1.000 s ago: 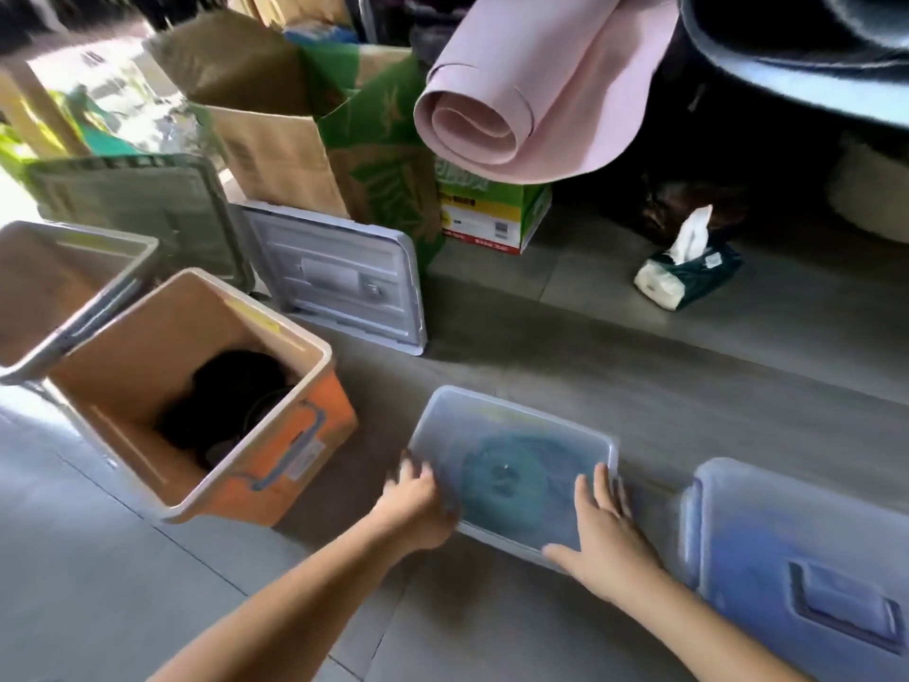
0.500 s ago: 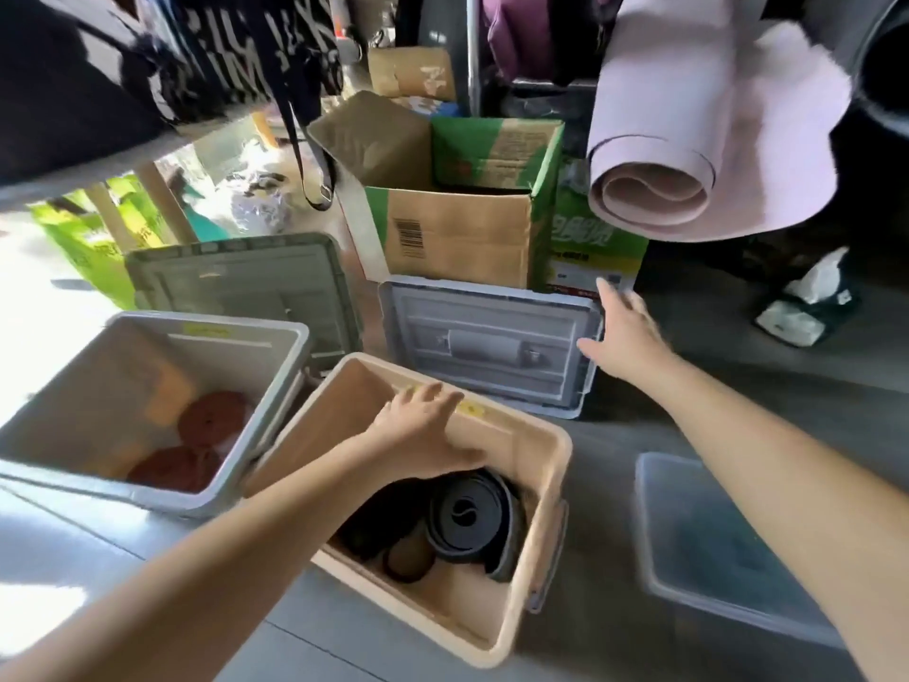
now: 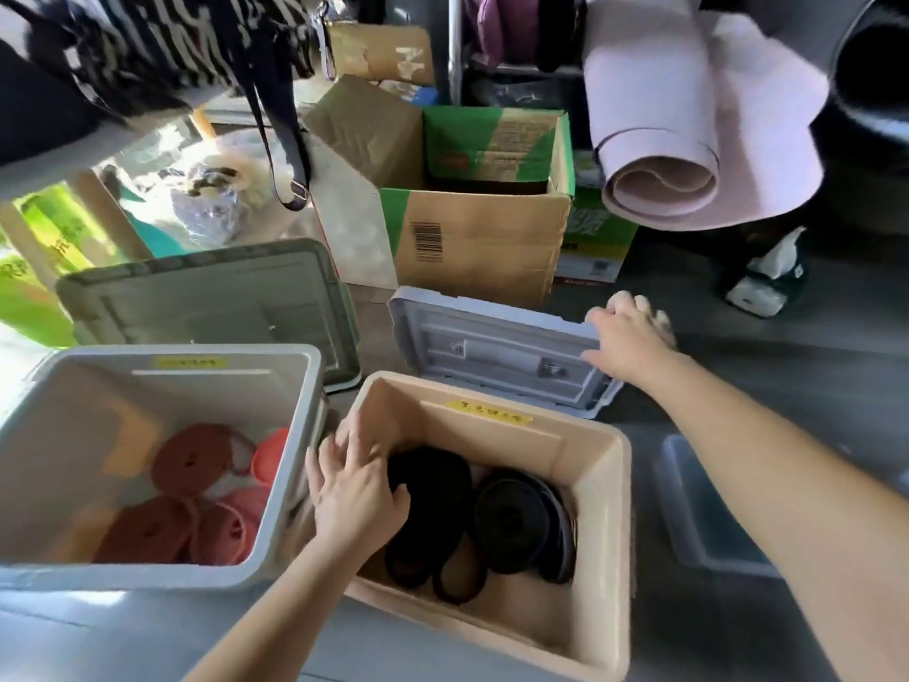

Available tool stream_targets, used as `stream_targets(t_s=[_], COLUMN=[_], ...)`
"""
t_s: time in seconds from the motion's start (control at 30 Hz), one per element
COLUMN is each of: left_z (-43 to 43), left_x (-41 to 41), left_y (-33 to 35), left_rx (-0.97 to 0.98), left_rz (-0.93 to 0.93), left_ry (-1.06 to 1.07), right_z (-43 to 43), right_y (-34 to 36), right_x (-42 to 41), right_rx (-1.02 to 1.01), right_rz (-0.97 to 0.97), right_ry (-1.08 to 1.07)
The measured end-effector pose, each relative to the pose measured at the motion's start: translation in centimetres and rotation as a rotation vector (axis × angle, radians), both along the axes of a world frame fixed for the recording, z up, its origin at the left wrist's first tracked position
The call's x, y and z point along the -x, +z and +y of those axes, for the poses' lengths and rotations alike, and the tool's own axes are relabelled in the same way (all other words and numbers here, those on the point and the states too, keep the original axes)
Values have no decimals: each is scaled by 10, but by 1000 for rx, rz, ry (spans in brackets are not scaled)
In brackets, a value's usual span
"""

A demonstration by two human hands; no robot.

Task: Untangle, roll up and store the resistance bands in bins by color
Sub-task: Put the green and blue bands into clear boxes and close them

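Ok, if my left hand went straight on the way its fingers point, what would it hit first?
Likely the far-left corner of the beige plastic bin, just ahead of the left hand; depth is unclear.

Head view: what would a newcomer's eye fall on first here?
A beige plastic bin in the centre holds black rolled bands, with the left hand touching its left wall. Left of it, a grey plastic bin holds red and pink rolled bands. Behind, the right hand grips a grey plastic lid.
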State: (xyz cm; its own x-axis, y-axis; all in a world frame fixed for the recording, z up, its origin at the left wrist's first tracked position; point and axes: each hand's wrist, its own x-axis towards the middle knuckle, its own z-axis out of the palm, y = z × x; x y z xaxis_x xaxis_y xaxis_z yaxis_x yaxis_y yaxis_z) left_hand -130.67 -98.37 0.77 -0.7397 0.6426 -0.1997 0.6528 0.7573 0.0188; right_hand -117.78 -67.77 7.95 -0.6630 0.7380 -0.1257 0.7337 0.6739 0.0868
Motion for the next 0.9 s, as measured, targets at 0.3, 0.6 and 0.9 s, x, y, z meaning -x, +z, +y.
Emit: stream_targets(t_s=[0.3,0.6,0.9], left_z=[23,0,-38], left_x=[-32,-22,-39], left_y=[15,47,33], left_rx=[-66,-1194,-943], left_rz=[-148,-960,-962], left_ry=[190,802,508], right_z=[-34,-105,-155], right_y=[-12,-9,-75], right_x=[-44,-166,-206], right_rx=[-13,-247,-14], right_rz=[34,563,487], right_ry=[165,322,450])
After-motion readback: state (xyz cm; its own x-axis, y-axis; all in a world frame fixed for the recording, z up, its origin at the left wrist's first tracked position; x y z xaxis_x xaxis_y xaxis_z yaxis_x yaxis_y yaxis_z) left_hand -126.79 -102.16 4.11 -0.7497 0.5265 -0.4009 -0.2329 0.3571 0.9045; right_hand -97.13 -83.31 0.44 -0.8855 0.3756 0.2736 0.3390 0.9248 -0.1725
